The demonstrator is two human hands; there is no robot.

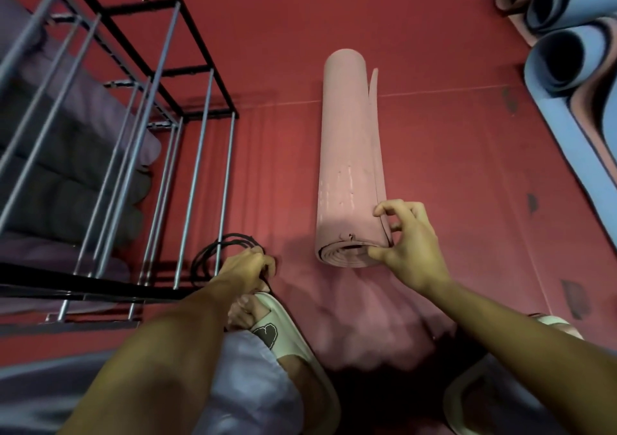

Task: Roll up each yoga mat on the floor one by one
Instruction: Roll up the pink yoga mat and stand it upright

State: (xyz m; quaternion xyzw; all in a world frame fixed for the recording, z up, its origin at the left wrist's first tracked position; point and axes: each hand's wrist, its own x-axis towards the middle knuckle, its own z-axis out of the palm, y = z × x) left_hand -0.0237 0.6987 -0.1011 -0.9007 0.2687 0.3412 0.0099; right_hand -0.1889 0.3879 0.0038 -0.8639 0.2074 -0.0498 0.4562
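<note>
A pale pink foam yoga mat [350, 161] lies fully rolled on the red floor in the middle, its loose flap at the right, where the right hand [405, 244] pinches its near end with curled fingers. The left hand [247, 266] grips thin black cord loops [213, 254] at near left, probably for tying. Blue and pink rolled mats [561, 34] at far right look only loosely rolled, so more may remain.

rack [140, 107] L | rolled mat [350, 161] ctr on floor | 3 rolls [554, 34] far R
</note>
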